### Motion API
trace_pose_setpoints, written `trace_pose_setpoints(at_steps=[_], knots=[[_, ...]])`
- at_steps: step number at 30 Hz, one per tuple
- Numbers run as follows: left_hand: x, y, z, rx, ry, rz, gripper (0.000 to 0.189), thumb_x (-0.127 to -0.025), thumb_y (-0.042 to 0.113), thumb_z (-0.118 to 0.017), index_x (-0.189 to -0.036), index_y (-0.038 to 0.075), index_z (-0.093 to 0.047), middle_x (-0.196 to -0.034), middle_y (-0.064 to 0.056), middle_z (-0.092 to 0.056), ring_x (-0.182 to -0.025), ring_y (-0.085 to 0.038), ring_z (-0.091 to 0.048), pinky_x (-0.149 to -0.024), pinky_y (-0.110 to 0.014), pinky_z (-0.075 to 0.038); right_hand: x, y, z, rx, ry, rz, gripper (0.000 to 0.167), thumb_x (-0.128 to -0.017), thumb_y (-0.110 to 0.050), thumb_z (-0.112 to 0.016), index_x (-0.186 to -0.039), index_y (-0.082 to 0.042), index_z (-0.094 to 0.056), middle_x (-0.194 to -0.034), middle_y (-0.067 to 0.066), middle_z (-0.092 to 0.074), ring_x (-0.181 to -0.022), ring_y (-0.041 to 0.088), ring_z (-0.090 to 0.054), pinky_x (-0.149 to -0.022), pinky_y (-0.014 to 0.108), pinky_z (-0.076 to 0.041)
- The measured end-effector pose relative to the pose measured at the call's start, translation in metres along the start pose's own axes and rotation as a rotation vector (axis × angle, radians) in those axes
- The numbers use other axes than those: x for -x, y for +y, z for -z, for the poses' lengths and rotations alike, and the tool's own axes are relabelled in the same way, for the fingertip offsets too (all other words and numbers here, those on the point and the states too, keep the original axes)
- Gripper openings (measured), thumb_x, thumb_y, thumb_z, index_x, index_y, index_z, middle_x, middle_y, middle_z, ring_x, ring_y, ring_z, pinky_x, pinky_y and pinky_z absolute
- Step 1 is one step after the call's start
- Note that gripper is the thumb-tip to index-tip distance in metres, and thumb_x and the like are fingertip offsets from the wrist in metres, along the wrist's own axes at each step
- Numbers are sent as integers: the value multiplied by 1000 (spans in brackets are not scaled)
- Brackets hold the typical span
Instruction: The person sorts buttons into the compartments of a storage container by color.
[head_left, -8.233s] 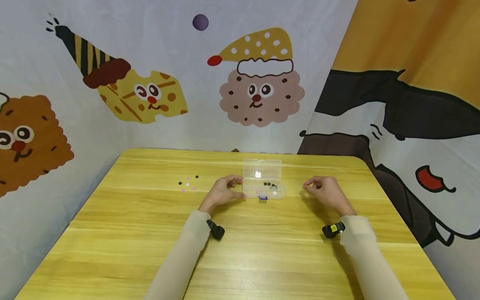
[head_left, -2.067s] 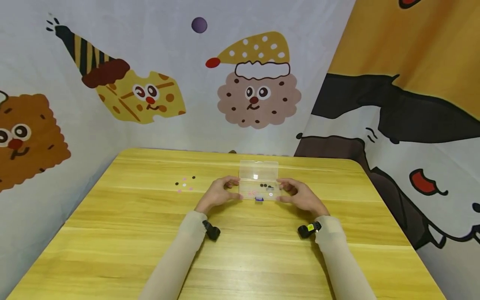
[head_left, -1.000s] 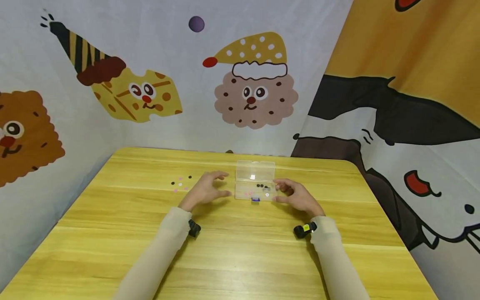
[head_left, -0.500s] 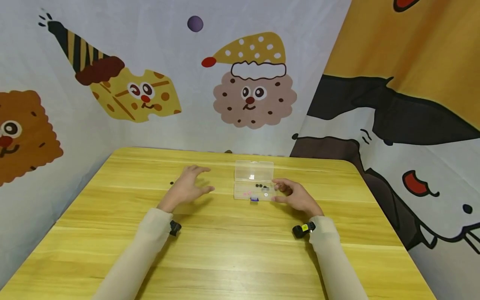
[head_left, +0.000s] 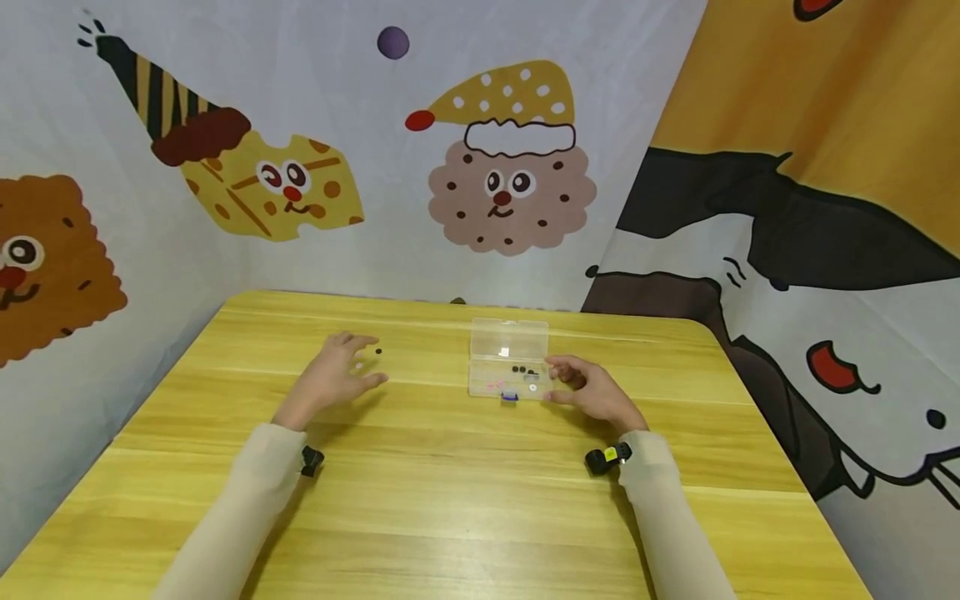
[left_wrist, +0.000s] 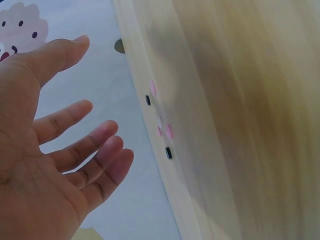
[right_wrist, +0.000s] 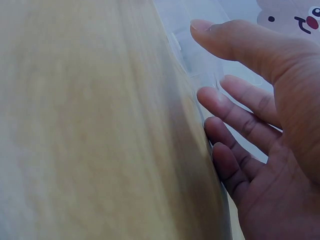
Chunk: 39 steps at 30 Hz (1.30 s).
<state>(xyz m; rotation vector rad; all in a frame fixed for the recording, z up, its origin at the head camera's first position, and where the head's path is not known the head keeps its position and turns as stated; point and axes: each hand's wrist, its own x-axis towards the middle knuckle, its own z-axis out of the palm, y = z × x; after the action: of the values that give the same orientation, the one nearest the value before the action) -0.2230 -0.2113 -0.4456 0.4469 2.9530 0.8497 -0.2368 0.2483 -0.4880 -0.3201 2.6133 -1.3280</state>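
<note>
My left hand point(head_left: 330, 375) is over the left part of the table, fingers spread and holding nothing. Beside and under it lie small round pieces: a black one point(head_left: 378, 352) and a pale one point(head_left: 358, 366) show past the fingers. In the left wrist view, black point(left_wrist: 168, 153) and pink point(left_wrist: 153, 87) pieces lie a little beyond the fingertips. A clear plastic box point(head_left: 508, 339) stands with its lid raised, a blue-edged latch point(head_left: 509, 397) at its front. Black, pink and white pieces are inside. My right hand point(head_left: 596, 392) is at the box's right side, fingers loosely bent; firm contact is unclear.
The wooden table point(head_left: 450, 483) ends at a cartoon-printed cloth point(head_left: 300, 267) at the back. A black wrist camera point(head_left: 311, 461) sits on the left sleeve, and another camera point(head_left: 607, 457) on the right.
My left hand has let go of the box's left side and moved left over the loose pieces. Earlier, the right hand came in from the right to the box, and it has stayed there.
</note>
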Motion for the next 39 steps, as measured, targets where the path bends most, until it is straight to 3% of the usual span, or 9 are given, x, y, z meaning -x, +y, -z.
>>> trace_pose_setpoints(at_steps=[6,17,32,39], knots=[[7,-8,4,-6,-18,12,68,-94,33,-75,-149,2,-49,-138,-28,-54,-123,-47,-54,-95,-62,-52,0,1,-1,-6,-5,5,63,-86,-35,-84,-143,-24,-59,-122,1,-65,-106,25,-55,-95,41,-45],[12,-20,10,-44,-78,14,59,-92,25,-77,-141,-2,-57,-122,-28,-60,-105,-40,-63,-90,-57,-55,-1,2,-1,-10,2,-3,62,-86,-33,-85,-142,-25,-60,-122,1,-64,-106,25,-54,-95,40,-45],[3,-32,14,-9,-128,75,36,-95,16,-72,-122,-7,-66,-105,-20,-68,-93,-28,-63,-81,-43,-57,0,0,-1,-15,-2,-10,63,-85,-32,-85,-143,-24,-60,-122,1,-64,-105,25,-54,-95,40,-45],[-1,-37,12,-17,-108,54,25,-95,14,-72,-110,-6,-70,-99,-18,-68,-88,-26,-63,-78,-42,-56,0,0,0,10,3,-10,64,-85,-35,-85,-143,-24,-60,-123,2,-65,-106,25,-55,-94,38,-45]])
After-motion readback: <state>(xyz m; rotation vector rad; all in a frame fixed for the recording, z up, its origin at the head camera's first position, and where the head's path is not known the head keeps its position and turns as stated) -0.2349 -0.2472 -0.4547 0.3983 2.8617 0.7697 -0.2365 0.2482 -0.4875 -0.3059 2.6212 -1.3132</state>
